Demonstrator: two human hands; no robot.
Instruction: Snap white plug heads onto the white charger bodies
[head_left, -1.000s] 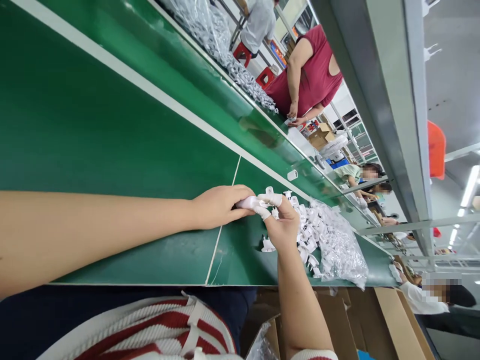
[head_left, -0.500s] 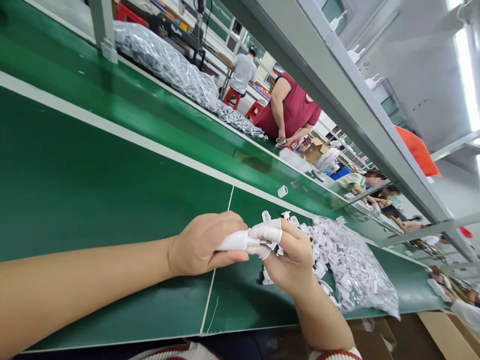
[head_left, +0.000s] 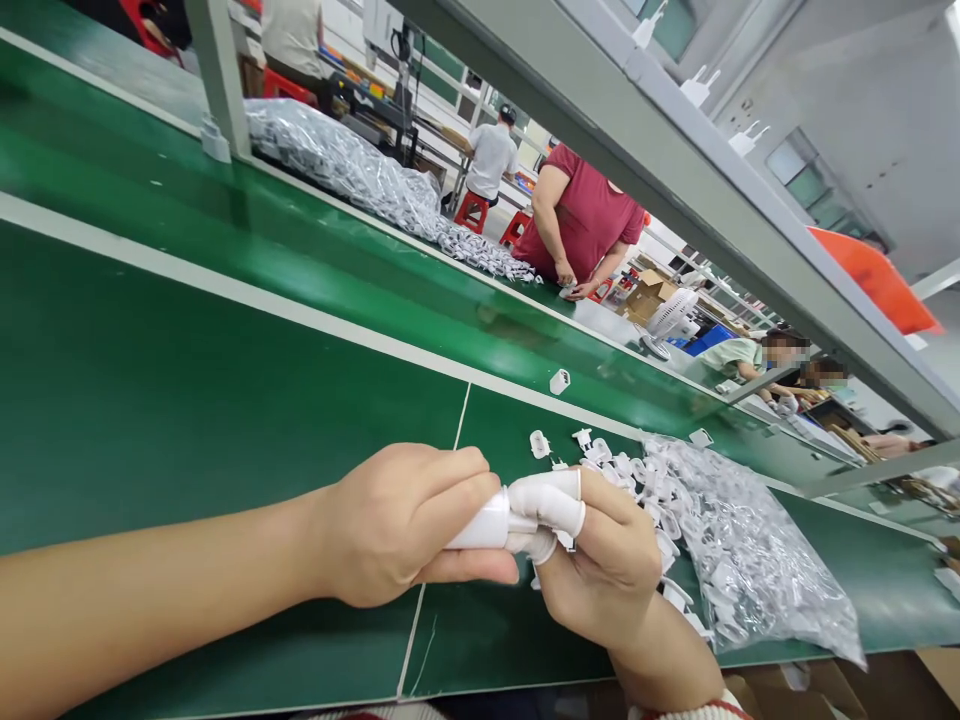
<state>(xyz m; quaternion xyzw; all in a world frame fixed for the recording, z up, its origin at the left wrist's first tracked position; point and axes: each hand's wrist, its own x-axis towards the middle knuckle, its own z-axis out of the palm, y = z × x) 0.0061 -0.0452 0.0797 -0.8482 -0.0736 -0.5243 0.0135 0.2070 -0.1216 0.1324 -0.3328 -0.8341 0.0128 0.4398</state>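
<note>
"Casing [head_left: 480, 528]: where?"
"Remotely, I see it over the tabletop [head_left: 187, 400], near the bag [head_left: 772, 560]."
"How held?"
"My left fingers [head_left: 459, 495] clamp round it, likely for steadiness; my right fingers [head_left: 551, 500] pinch a smaller piece [head_left: 522, 523] at its end, probably for finer control."

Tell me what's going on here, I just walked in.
At a green bench, the camera wearer's left hand holds a white casing. The right hand, with white covers on some fingers, pinches a smaller white part at the casing's end; how far the two are joined is hidden. Loose white plug pieces lie past the right hand, beside a clear plastic bag of more pieces. Beyond, a person in a dark red top handles a small white item.
</note>
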